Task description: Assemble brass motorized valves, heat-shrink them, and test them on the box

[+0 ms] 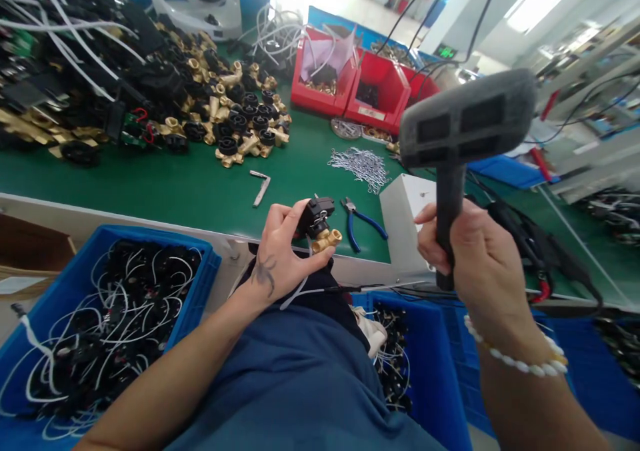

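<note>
Centrally in the head view, at the front edge of the green-topped desk (305,158), your left hand (283,248) is closed on a small assembly of black plastic and gold-coloured metal (319,212), the thumb by the metal fitting (327,240) and the fingers around the black housing. Whether the assembly also rests on the desk, you cannot tell. Expect a compact, rigid piece whose weight probably lies mostly in the smooth metal, which may slip under your fingertips; the plastic is likely the more fragile part. You would best take hold of the solid metal body, sparing the slim white cable (299,296) below, which looks soft and should bear no load.

To the right, your right hand (475,251) is wrapped around the handle of a grey, block-headed mallet (467,121), raised above the desk. Judge it stiff and head-heavy: a firm grip low on the handle should lend swing, a higher one control. Between your hands, near the desk's front edge, lie metal pliers with blue handles (367,228).
</note>
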Available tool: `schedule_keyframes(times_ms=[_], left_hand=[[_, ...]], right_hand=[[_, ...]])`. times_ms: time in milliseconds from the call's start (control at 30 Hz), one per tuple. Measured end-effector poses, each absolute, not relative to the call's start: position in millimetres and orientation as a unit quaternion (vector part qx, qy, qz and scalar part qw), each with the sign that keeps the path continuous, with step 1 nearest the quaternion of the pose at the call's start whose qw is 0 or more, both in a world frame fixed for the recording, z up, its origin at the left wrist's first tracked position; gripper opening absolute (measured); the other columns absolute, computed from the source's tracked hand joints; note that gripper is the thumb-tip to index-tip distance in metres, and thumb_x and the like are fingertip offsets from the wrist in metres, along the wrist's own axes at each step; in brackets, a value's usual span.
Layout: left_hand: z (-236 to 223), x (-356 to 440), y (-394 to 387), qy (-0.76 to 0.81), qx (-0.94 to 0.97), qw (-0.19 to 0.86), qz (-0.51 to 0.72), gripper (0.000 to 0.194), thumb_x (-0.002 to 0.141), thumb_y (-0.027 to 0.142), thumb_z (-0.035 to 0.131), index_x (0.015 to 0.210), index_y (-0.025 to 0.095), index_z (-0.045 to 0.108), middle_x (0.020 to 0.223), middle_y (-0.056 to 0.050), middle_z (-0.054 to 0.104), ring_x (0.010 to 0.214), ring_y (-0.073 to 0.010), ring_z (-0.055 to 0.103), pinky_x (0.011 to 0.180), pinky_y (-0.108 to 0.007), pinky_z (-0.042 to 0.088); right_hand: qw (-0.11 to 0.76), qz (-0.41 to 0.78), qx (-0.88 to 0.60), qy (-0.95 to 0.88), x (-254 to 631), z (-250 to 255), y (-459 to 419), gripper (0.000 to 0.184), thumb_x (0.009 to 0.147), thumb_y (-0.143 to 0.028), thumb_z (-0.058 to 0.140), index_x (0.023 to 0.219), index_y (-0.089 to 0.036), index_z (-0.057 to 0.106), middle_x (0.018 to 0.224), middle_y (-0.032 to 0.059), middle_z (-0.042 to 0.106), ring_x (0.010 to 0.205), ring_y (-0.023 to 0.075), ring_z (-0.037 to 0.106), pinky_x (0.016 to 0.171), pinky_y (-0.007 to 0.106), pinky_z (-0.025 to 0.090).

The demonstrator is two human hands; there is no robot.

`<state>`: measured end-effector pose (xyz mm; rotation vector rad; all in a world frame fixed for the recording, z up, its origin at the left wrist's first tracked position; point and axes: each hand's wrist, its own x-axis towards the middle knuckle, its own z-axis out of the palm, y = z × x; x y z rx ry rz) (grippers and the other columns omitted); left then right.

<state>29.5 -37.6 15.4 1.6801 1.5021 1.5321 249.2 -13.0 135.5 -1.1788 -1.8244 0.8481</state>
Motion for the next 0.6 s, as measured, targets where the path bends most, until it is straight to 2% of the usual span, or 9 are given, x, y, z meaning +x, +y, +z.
schedule_keyframes(times_ms=[133, 267, 300, 333, 467, 500, 533, 600], left_hand=[[13.0, 28.5, -36.9, 0.534, 0.623, 0.186, 0.54, 0.072, 0.076, 0.039, 0.082, 0.14, 0.021, 0.055, 0.105, -0.004, 0.05, 0.098, -0.0203, 0.059, 0.084, -0.037, 0.061], [15.6, 26.8, -37.1, 0.543, 0.633, 0.19, 0.518, 0.073, 0.076, 0.038, 0.082, 0.141, 0.021, 0.055, 0.107, -0.004, 0.05, 0.101, -0.0217, 0.058, 0.087, -0.039, 0.06], [16.4, 26.3, -37.2, 0.542, 0.635, 0.193, 0.516, 0.072, 0.077, 0.038, 0.082, 0.141, 0.021, 0.055, 0.107, -0.004, 0.051, 0.101, -0.0217, 0.058, 0.087, -0.038, 0.06], [17.1, 25.7, -37.3, 0.541, 0.636, 0.195, 0.514, 0.072, 0.077, 0.038, 0.082, 0.142, 0.021, 0.054, 0.107, -0.005, 0.051, 0.1, -0.0217, 0.058, 0.086, -0.038, 0.06], [17.7, 24.0, -37.4, 0.54, 0.646, 0.196, 0.503, 0.074, 0.077, 0.038, 0.081, 0.143, 0.021, 0.053, 0.11, -0.006, 0.051, 0.103, -0.0231, 0.057, 0.089, -0.04, 0.059], [17.7, 23.9, -37.4, 0.539, 0.647, 0.196, 0.502, 0.074, 0.077, 0.038, 0.081, 0.143, 0.021, 0.053, 0.11, -0.006, 0.051, 0.104, -0.0235, 0.057, 0.09, -0.041, 0.059], [17.7, 24.0, -37.5, 0.539, 0.647, 0.197, 0.503, 0.073, 0.077, 0.038, 0.08, 0.143, 0.021, 0.053, 0.109, -0.006, 0.051, 0.104, -0.0238, 0.057, 0.09, -0.041, 0.059], [17.9, 24.6, -37.7, 0.539, 0.643, 0.201, 0.505, 0.072, 0.077, 0.037, 0.08, 0.142, 0.021, 0.054, 0.108, -0.005, 0.051, 0.103, -0.0236, 0.058, 0.092, -0.043, 0.059]], right_hand=[[0.393, 0.308, -0.498, -0.708, 251.6, 133.9, -12.9, 0.056, 0.099, -0.073, 0.045, 0.081, -0.022, 0.06, 0.05, -0.0043, 0.04, 0.042, 0.0106, 0.033, 0.042, 0.027, 0.022], [0.187, 0.251, -0.527, -0.79, 254.8, 140.4, -7.3, 0.068, 0.093, -0.081, 0.046, 0.067, -0.02, 0.056, 0.049, -0.0022, 0.042, 0.045, 0.0102, 0.037, 0.044, 0.026, 0.024], [0.158, 0.234, -0.526, -0.802, 255.9, 144.5, -7.0, 0.069, 0.091, -0.082, 0.047, 0.064, -0.019, 0.056, 0.049, -0.0018, 0.043, 0.045, 0.01, 0.037, 0.045, 0.026, 0.024], [0.167, 0.225, -0.526, -0.803, 256.9, 148.7, -7.5, 0.069, 0.091, -0.082, 0.048, 0.064, -0.019, 0.056, 0.049, -0.0018, 0.043, 0.045, 0.0097, 0.037, 0.044, 0.026, 0.024], [0.386, 0.249, -0.527, -0.715, 255.8, 156.7, -12.9, 0.057, 0.097, -0.073, 0.05, 0.076, -0.02, 0.059, 0.05, -0.0031, 0.042, 0.043, 0.0092, 0.035, 0.043, 0.026, 0.022], [0.409, 0.262, -0.524, -0.699, 254.4, 155.4, -13.2, 0.057, 0.097, -0.073, 0.049, 0.077, -0.02, 0.059, 0.05, -0.0035, 0.041, 0.042, 0.009, 0.033, 0.043, 0.026, 0.021], [0.393, 0.281, -0.524, -0.701, 253.1, 153.2, -12.5, 0.059, 0.096, -0.075, 0.049, 0.076, -0.02, 0.058, 0.049, -0.0036, 0.04, 0.042, 0.0089, 0.033, 0.043, 0.026, 0.021], [0.272, 0.322, -0.528, -0.737, 251.9, 149.1, -8.7, 0.066, 0.091, -0.081, 0.051, 0.068, -0.019, 0.055, 0.049, -0.0027, 0.04, 0.043, 0.0085, 0.033, 0.042, 0.026, 0.022]])
